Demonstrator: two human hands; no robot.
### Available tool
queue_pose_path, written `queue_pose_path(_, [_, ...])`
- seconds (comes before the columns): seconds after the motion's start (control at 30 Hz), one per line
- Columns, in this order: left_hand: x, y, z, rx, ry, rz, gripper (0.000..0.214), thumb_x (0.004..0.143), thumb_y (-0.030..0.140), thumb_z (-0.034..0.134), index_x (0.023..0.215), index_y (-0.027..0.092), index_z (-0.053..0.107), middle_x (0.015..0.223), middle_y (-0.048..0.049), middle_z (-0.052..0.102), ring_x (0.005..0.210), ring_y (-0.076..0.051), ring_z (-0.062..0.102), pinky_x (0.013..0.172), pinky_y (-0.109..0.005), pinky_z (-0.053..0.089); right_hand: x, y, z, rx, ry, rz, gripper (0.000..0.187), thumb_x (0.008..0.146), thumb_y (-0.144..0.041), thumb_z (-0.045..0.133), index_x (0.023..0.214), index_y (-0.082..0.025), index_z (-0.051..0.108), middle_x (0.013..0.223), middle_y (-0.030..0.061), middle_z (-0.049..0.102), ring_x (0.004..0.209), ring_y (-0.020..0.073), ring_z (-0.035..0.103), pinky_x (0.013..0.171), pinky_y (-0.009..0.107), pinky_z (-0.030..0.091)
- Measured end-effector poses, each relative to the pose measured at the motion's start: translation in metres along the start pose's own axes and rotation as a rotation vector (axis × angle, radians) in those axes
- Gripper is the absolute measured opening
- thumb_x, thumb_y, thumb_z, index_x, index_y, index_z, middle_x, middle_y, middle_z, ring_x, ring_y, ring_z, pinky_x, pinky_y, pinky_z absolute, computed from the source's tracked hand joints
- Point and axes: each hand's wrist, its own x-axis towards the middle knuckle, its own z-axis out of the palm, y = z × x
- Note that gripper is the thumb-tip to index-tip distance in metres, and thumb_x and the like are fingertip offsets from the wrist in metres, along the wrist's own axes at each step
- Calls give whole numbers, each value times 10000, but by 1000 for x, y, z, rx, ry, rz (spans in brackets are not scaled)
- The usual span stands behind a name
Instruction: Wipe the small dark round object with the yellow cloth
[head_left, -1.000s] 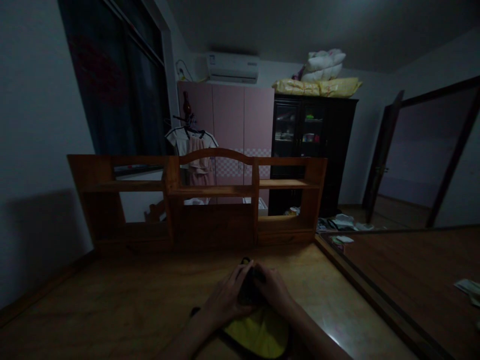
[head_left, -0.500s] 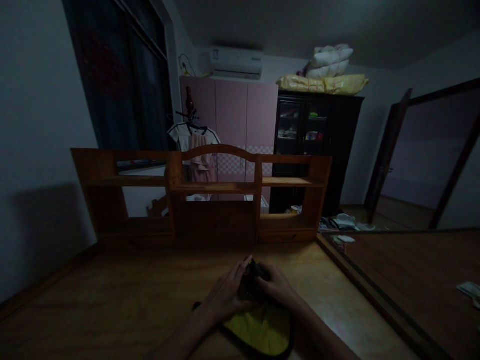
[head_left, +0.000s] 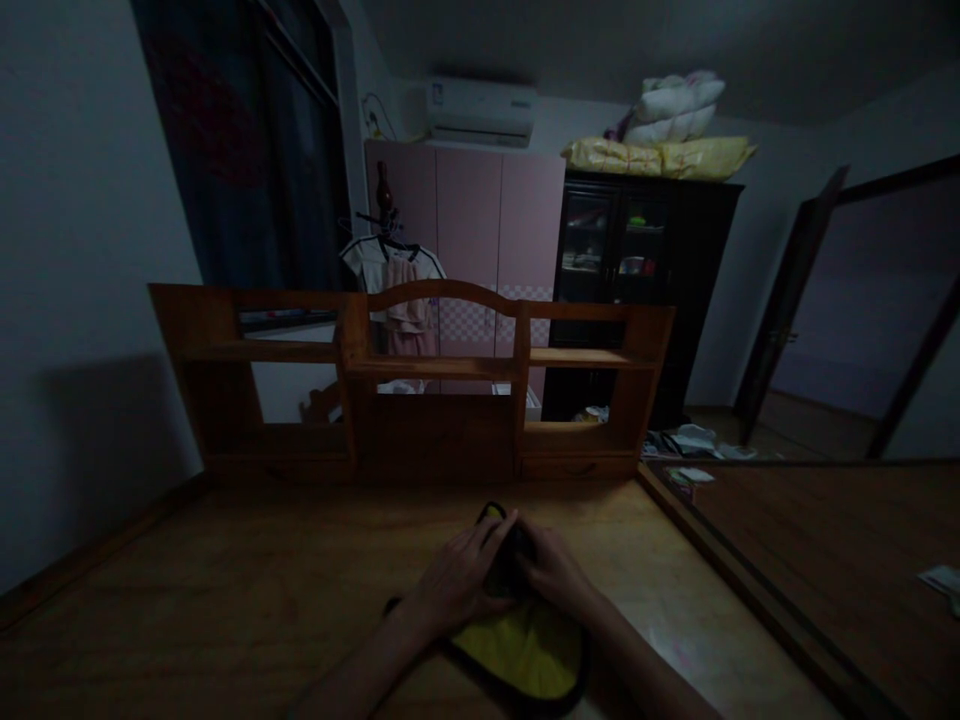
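Observation:
A yellow cloth with a black border (head_left: pixel 525 655) lies on the wooden surface beneath my hands, with a corner showing above my left fingers. Between my hands is a dark object (head_left: pixel 506 568), mostly covered by them, and its kind is too dim to make out. My left hand (head_left: pixel 461 575) wraps round its left side, with the fingertips at its top. Closed on its right side is my right hand (head_left: pixel 553 572), with the fingers bent. The fingertips of both hands come close together at the top of the object.
The pale wooden surface (head_left: pixel 247 590) ends at a wooden shelf unit (head_left: pixel 431 435) at the back. A raised wooden edge (head_left: pixel 720 560) runs along the right. Beyond stand a pink wardrobe (head_left: pixel 469 220), a dark cabinet (head_left: pixel 697 260) and a door (head_left: pixel 795 300).
A yellow, black-edged corner of the cloth now shows above my left fingers. My right fingers have moved up, closer to the left fingertips. The view has shifted slightly.

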Motion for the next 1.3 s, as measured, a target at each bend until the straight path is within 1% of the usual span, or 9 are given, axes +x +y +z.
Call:
queue_pose_path(0.1, [0,2,-1,10,-1,-12,1096,634,352,774,1458,307,53,1352,-83,411,1149,-282,494,963,-419,434,1,-4,-1,-37,-8,30,359,798,-135,497,1144,-190,574,837,26,681,681,152,603,607,228,431])
queue_pose_path(0.23, [0,2,-2,-1,1,3,1077,641,354,769,1456,317,65,1353,-71,418,1158,-276,488,970,-411,429,2,-3,-4,-108,-31,94,299,797,-139,499,1055,-205,634,858,38,708,718,173,639,631,235,435])
queue_pose_path(0.4, [0,1,-3,-26,-3,8,1092,621,341,781,1453,315,75,1365,-64,413,1174,-265,479,985,-399,420,3,1,-7,-204,-36,163,213,824,-197,489,939,-186,668,797,66,712,669,181,644,603,235,424])
queue_pose_path(0.8, [-1,-2,0,-28,54,4,1099,644,419,757,1461,269,36,1375,-108,415,1202,-281,467,983,-422,421,-1,4,-6,-107,9,90,244,899,-300,427,906,-167,632,770,51,675,672,174,605,614,238,410])
queue_pose_path(0.93, [-1,-3,1,44,79,27,1066,671,514,716,1464,234,60,1335,-129,460,1170,-298,495,981,-432,412,2,2,-7,88,36,169,308,887,-397,462,876,-158,657,809,45,685,749,197,608,672,266,441])
queue_pose_path(1.03, [-2,-6,4,136,134,64,1034,709,595,646,1466,192,69,1340,-155,455,1174,-309,494,1006,-441,382,5,-6,-10,399,27,307,332,824,-446,562,937,-152,670,887,48,692,815,215,615,734,299,462])
queue_pose_path(1.13, [-4,-7,6,174,229,48,1019,751,632,573,1467,153,28,1336,-182,458,1162,-314,504,1008,-440,379,6,-21,-12,735,-11,446,356,790,-464,607,955,-155,669,885,58,690,787,210,626,746,318,470])
queue_pose_path(1.2, [-4,-7,6,162,282,27,1007,768,632,551,1463,136,17,1325,-191,471,1154,-316,511,1001,-440,387,5,-30,-12,889,-14,479,346,761,-469,635,892,-151,679,840,65,689,765,208,627,754,325,473])
queue_pose_path(1.3, [-5,-5,3,104,332,-4,1011,759,620,575,1458,138,26,1324,-181,479,1159,-311,506,995,-441,397,4,-35,-11,986,2,479,330,714,-453,685,842,-149,682,821,69,688,766,208,630,777,329,473])
